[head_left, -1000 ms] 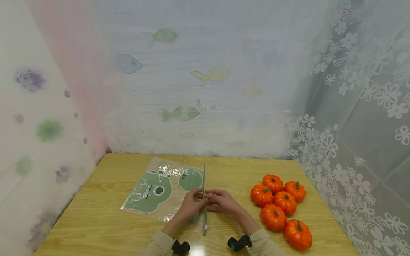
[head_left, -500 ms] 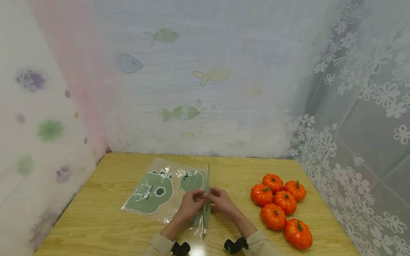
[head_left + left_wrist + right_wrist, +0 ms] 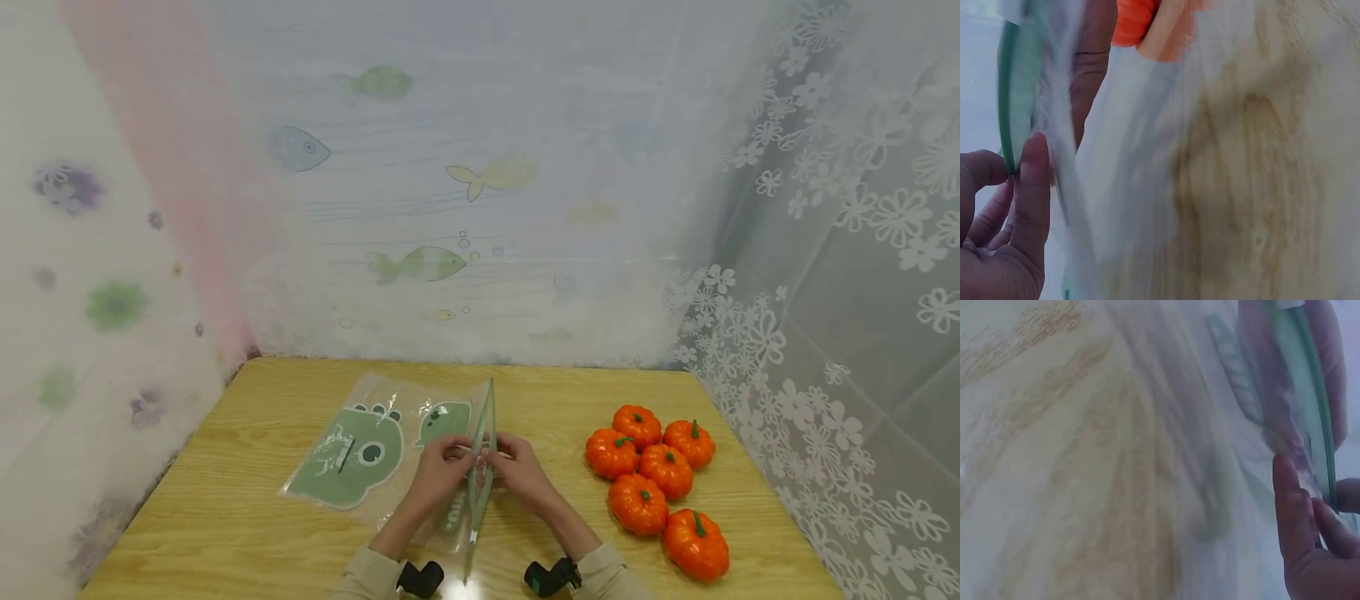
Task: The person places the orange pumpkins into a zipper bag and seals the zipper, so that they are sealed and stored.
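A clear plastic zip bag (image 3: 352, 454) with green dinosaur prints lies flat over the left and middle of the table, its green-edged mouth raised on the right. My left hand (image 3: 442, 467) pinches one lip of that mouth, and my right hand (image 3: 522, 471) pinches the other. Between them the lips stand parted in a narrow gap. In the left wrist view, thumb and fingers of the left hand (image 3: 1013, 219) meet on the green zip strip (image 3: 1005, 94). The right wrist view has the right hand (image 3: 1316, 544) gripping the mouth edge, with the other hand seen through the plastic.
Several orange pumpkins (image 3: 666, 472) with green stems sit grouped on the right side of the wooden table (image 3: 247, 417). A curtain (image 3: 525, 292) with fish prints hangs behind its far edge. Black devices are strapped at both wrists.
The bag's mouth, earlier a single thin edge, has parted into two lips. Both hands still hold it, and the mouth has shifted slightly nearer the front. The pumpkins stay put.
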Demonstrator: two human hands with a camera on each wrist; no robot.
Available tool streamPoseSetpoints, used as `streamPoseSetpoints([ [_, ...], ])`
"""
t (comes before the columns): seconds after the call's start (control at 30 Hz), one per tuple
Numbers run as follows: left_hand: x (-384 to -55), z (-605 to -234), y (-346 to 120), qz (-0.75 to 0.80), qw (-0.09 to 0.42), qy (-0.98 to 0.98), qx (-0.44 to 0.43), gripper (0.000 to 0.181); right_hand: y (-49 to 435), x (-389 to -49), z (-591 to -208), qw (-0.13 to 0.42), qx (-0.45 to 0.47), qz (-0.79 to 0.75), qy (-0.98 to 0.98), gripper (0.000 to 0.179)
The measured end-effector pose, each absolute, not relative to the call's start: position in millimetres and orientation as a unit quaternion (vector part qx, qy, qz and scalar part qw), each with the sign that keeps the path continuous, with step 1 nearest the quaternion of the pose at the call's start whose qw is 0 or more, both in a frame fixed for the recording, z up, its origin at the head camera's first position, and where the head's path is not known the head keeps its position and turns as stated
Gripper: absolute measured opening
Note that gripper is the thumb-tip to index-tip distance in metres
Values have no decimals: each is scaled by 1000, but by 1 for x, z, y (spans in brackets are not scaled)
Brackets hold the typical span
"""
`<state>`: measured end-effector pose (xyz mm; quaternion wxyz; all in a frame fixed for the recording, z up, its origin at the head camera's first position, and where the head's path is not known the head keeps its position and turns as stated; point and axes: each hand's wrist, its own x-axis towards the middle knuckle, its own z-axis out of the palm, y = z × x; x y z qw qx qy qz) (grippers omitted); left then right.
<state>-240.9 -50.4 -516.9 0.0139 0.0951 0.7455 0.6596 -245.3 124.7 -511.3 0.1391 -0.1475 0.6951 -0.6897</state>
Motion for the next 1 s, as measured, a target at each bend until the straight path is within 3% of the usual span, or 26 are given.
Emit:
streamPoseSetpoints([
  [0.2,-236,-499,-54,678,28,730,84,24,127,-244,-500,154,-188,-667,705,36],
  [0.37,-238,-493,-59,685,38,721,96,30,127,-240,-486,158,-192,-658,711,47],
  [0.7,-231,-465,-65,704,6,706,77,26,127,-234,-464,138,-206,-659,710,49],
  [1.0,-232,-458,-73,737,17,671,71,24,132,-232,-457,128,-204,-651,720,51],
])
